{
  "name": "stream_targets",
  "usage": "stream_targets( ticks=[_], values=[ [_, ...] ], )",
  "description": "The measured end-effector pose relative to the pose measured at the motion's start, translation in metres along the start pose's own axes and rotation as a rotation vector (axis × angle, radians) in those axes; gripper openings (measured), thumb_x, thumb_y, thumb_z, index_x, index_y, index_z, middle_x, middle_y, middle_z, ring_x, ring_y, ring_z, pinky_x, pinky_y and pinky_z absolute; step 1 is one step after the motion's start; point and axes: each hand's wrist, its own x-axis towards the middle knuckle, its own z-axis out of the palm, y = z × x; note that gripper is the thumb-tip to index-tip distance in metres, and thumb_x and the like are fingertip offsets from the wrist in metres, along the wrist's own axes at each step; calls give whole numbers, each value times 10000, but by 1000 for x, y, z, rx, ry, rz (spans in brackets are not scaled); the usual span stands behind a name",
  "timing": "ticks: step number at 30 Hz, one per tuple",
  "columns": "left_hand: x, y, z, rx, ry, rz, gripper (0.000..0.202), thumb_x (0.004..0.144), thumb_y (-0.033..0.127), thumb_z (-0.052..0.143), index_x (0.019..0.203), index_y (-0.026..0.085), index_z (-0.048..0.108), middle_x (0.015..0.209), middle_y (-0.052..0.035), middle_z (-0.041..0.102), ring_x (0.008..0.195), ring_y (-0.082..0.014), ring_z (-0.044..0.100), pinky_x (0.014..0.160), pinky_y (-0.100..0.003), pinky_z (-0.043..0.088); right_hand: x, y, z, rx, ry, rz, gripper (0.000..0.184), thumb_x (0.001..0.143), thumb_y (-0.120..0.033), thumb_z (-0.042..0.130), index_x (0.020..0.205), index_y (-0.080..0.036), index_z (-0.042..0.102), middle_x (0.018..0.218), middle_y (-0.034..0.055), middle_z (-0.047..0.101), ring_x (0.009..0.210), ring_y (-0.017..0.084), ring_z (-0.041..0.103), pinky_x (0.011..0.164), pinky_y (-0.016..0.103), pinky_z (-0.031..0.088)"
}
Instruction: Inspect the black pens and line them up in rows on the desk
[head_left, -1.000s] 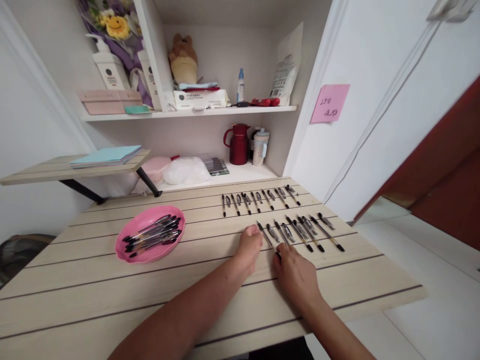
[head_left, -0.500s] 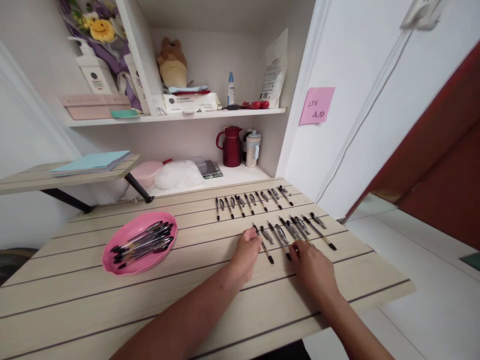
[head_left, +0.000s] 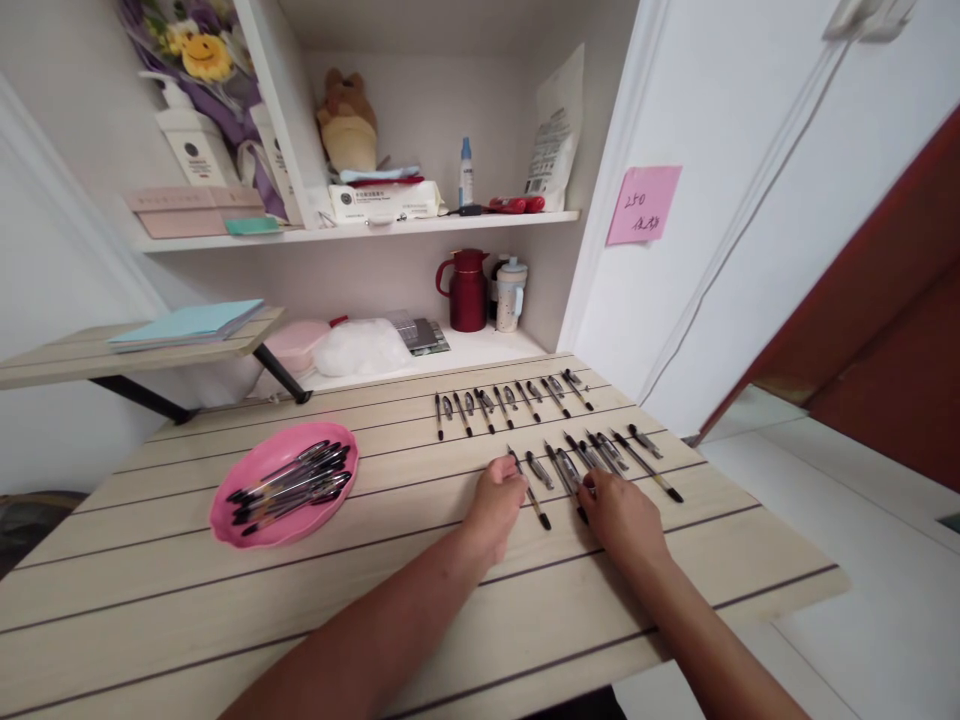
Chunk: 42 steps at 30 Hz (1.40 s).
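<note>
Two rows of uncapped pens with their dark clear caps lie on the table, a cap beside most pens. My left hand (head_left: 496, 505) is closed, its fingertips at the upper part of the leftmost pen (head_left: 534, 500) of the nearer row. A loose pen cap (head_left: 539, 470) lies just right of that pen. My right hand (head_left: 622, 515) is closed in a pinch at the lower end of another pen cap (head_left: 568, 466), next to a second pen (head_left: 555, 465). Its fingers partly cover both. The farther row of pens (head_left: 491, 410) lies untouched behind.
A pink bowl (head_left: 223, 520) of capped pens stands on the left of the wood-patterned table (head_left: 360, 600). A small raised stand (head_left: 247, 338) with blue paper is behind it. At the back are shelves, a red jug (head_left: 468, 292) and a cup (head_left: 511, 297).
My right hand has shifted slightly up along the cap and pen beside it. My left hand stays at the leftmost pen. The view has turned a little.
</note>
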Motion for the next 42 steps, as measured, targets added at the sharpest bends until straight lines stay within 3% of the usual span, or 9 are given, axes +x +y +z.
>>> stream_targets(
  ticks=[14,26,42],
  values=[
    [4,2,2,23,-12,8,435,705,179,524,1138,153,489,1243,-132,486,1111,-199,473,856,-263,404,-7,2,-4,18,56,-3,243,829,-337,402,755,-186,578,711,77,643,634,183,583,505,259,280],
    [12,5,7,20,9,7,405,702,185,530,1105,190,497,1271,-106,461,1134,-192,452,854,-269,406,-24,-2,-8,94,97,-97,243,845,-317,384,710,-199,547,695,52,638,615,167,570,502,261,269],
    [20,11,12,-26,26,-31,409,697,193,542,1102,172,486,1285,-124,426,1092,-192,462,805,-257,421,-35,-43,-2,-2,-4,-180,288,857,-353,359,731,-180,551,709,71,644,634,182,598,494,264,242]
  ],
)
